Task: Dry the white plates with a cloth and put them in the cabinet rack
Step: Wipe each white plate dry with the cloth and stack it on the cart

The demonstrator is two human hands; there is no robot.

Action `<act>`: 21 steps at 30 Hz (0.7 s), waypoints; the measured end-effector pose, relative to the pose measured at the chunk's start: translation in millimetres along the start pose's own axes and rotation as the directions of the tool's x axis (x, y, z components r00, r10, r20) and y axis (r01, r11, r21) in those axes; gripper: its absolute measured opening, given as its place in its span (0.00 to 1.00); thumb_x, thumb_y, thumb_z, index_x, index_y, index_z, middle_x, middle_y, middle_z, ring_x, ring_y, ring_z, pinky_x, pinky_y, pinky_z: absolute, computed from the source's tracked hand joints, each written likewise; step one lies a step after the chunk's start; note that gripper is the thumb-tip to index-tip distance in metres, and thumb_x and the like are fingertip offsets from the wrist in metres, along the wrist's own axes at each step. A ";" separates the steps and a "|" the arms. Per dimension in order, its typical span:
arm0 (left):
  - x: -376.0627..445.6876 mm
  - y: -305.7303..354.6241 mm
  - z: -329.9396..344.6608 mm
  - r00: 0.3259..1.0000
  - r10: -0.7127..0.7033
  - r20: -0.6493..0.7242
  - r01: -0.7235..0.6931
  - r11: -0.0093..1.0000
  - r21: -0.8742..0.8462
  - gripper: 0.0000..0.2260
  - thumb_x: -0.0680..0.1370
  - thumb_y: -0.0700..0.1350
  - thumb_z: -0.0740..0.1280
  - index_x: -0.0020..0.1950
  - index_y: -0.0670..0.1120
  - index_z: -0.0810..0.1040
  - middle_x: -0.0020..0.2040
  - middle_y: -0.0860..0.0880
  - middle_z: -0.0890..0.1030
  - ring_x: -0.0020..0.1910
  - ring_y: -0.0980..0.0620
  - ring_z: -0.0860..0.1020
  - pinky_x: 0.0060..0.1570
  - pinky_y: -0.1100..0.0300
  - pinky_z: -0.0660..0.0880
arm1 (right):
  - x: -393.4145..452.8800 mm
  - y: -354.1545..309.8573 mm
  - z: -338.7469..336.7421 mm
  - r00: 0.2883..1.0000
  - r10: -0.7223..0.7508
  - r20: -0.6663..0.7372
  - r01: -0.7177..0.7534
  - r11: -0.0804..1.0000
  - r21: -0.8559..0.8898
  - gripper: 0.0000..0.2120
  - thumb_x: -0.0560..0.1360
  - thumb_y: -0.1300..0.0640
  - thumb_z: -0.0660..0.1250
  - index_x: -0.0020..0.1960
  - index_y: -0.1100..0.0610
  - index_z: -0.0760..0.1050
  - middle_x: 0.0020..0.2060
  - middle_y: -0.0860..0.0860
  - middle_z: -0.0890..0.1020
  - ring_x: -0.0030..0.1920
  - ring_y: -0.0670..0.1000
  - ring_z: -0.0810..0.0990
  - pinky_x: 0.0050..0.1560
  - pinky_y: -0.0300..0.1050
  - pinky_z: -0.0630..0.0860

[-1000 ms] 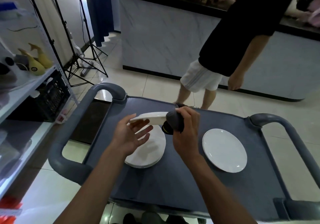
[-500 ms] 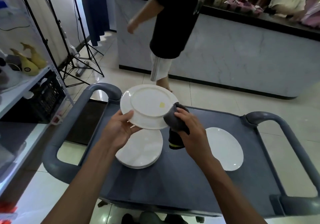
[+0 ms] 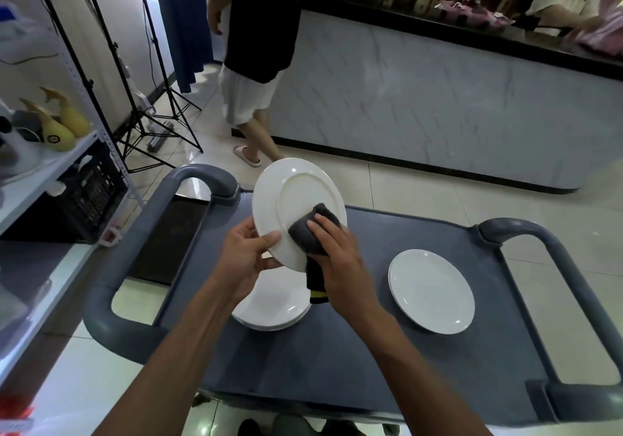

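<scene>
We count two hands, the left hand and right hand; one dark cloth; one raised white plate; one plate stack at 6 o'clock beneath it; one single plate at 3 o'clock; one grey cart.

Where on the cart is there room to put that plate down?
Bare cart top lies along the near edge, and in the strip between the stack of plates and the single plate. It is crowded at the far left, where both hands hold the tilted plate and cloth over the stack.
</scene>
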State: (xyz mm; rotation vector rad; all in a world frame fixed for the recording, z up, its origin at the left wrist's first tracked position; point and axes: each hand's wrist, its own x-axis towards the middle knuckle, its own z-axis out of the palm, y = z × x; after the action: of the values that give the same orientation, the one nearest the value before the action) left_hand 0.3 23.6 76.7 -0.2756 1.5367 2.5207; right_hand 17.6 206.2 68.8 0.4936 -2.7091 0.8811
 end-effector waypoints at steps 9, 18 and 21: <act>-0.8 -12.4 -4.3 0.992 0.029 0.120 -0.058 0.967 0.249 0.14 0.78 0.33 0.67 0.62 0.42 0.79 0.55 0.40 0.84 0.53 0.36 0.83 0.47 0.36 0.81 | 18.5 -18.1 -7.3 0.998 0.061 -0.010 -0.058 0.976 0.208 0.22 0.80 0.63 0.64 0.72 0.54 0.69 0.74 0.50 0.69 0.74 0.52 0.66 0.73 0.57 0.66; -2.4 -19.4 -3.7 0.981 -0.009 0.192 -0.052 0.949 0.310 0.13 0.77 0.32 0.68 0.58 0.45 0.83 0.52 0.42 0.85 0.50 0.40 0.84 0.41 0.46 0.82 | 41.5 -22.6 -6.6 0.993 -0.117 0.005 0.117 0.993 -0.027 0.20 0.79 0.61 0.63 0.71 0.56 0.73 0.73 0.55 0.71 0.73 0.61 0.67 0.72 0.64 0.65; -3.5 -23.9 -6.7 0.989 -0.006 0.145 -0.040 0.949 0.314 0.15 0.75 0.31 0.70 0.60 0.42 0.81 0.52 0.41 0.85 0.50 0.38 0.84 0.42 0.42 0.82 | 50.8 -16.8 -6.7 0.998 -0.058 -0.024 0.059 0.998 0.019 0.20 0.79 0.63 0.65 0.70 0.56 0.73 0.72 0.54 0.72 0.71 0.59 0.68 0.71 0.61 0.66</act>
State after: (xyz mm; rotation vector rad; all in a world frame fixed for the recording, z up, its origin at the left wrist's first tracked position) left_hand 10.0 28.2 54.1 -0.0338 1.8525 2.2018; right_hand -21.3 185.3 99.8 0.5598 -2.6528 0.8928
